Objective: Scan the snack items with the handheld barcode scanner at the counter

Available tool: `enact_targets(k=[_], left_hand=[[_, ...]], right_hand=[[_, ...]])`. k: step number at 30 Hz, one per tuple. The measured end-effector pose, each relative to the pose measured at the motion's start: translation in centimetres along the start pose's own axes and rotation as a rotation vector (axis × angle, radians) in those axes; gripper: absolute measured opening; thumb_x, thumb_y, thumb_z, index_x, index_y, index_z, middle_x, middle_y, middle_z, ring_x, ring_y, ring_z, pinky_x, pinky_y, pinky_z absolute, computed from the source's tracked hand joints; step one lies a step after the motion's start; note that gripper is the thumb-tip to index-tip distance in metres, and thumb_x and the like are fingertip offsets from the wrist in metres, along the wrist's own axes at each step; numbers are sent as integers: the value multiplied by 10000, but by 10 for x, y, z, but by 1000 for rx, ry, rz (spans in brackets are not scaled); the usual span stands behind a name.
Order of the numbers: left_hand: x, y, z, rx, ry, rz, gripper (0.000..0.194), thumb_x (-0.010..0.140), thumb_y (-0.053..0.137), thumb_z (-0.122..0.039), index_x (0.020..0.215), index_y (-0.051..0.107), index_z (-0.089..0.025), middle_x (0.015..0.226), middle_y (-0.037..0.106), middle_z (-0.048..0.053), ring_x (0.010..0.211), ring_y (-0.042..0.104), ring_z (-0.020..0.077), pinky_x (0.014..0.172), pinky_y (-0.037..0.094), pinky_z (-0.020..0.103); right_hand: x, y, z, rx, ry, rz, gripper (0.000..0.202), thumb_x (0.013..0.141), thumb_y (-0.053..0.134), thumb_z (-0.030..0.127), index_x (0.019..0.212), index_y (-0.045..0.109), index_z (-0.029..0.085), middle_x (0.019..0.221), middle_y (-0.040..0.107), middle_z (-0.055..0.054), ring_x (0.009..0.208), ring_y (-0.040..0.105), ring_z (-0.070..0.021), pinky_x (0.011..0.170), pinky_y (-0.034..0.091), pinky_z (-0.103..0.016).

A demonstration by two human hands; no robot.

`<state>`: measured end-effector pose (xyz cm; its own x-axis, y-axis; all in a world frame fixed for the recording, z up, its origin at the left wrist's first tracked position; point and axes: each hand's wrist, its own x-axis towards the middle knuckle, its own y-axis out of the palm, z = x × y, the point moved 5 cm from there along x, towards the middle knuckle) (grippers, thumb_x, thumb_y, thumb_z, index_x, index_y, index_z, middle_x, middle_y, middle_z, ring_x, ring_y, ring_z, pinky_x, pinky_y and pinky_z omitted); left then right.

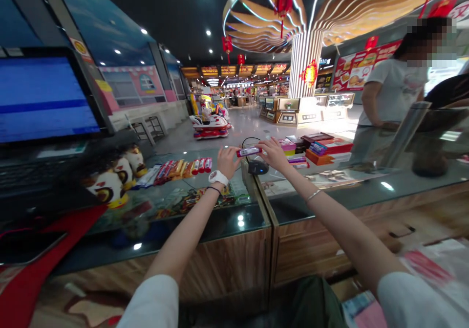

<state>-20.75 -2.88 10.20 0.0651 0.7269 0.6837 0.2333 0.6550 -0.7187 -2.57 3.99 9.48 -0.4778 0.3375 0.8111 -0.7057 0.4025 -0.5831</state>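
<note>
A small red and purple candy roll (pixel 249 151) is stretched level between my two hands, above the glass counter. The fingers of my left hand (pixel 227 162) pinch its left end; a white watch is on that wrist. At its right end, my right hand (pixel 273 154) grips it with the fingertips. Just below the roll sits a black scanner (pixel 257 167) with a small blue light. To the left of my left hand, red-wrapped rolls (pixel 202 165) and yellow-orange packets (pixel 181 168) lie in a row on the glass.
A monitor (pixel 47 93) and several cow-patterned figures (pixel 110 184) stand at the left. Boxes and packs (pixel 319 155) are stacked right of my right hand. A person in a white shirt (pixel 394 91) stands across the counter (pixel 227 228) at the right.
</note>
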Motion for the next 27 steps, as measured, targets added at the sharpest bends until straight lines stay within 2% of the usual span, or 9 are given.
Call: enact_targets(k=[4, 9, 14, 20, 24, 27], left_hand=[[-6, -11, 26, 51, -36, -24, 261, 931, 589, -274, 1189, 621, -248, 1241, 671, 50, 1219, 582, 223, 1228, 224, 436], [-17, -10, 47, 78, -29, -7, 307, 929, 602, -285, 1235, 618, -253, 1224, 671, 44, 1193, 593, 218, 1232, 223, 453], [-21, -4, 42, 78, 31, 26, 296, 930, 613, -300, 1219, 649, -251, 1177, 681, 45, 1145, 613, 207, 1238, 221, 451], [-21, -5, 33, 44, 46, -10, 280, 904, 651, -289, 1183, 661, -262, 1170, 707, 42, 1135, 628, 234, 1231, 241, 507], [-22, -6, 37, 23, 86, -44, 253, 882, 672, -261, 1134, 683, -257, 1126, 732, 39, 1103, 642, 244, 1215, 276, 514], [-23, -8, 44, 23, 81, -64, 223, 883, 666, -259, 1105, 693, -265, 1113, 739, 31, 1088, 647, 239, 1200, 303, 497]], right_hand=[[14, 20, 17, 28, -16, -27, 275, 925, 577, 244, 1182, 673, 258, 1180, 691, -65, 1154, 604, -259, 1191, 287, -537], [14, 40, 28, 90, -10, -37, 272, 912, 584, 233, 1160, 685, 284, 1150, 697, -56, 1134, 615, -264, 1182, 296, -559], [0, 41, 25, 130, -5, -28, 278, 905, 597, 232, 1162, 688, 287, 1143, 692, -59, 1150, 610, -279, 1190, 276, -570], [-4, 35, 20, 109, 19, -45, 285, 902, 589, 225, 1164, 689, 276, 1159, 696, -58, 1140, 616, -267, 1202, 252, -580], [-3, 36, 26, 110, 0, -64, 271, 885, 604, 220, 1136, 695, 270, 1131, 708, -59, 1115, 631, -266, 1184, 294, -571], [-1, 32, 25, 203, -38, -43, 357, 864, 621, 248, 1219, 659, 259, 1214, 688, -79, 1170, 611, -273, 1138, 380, -524]])
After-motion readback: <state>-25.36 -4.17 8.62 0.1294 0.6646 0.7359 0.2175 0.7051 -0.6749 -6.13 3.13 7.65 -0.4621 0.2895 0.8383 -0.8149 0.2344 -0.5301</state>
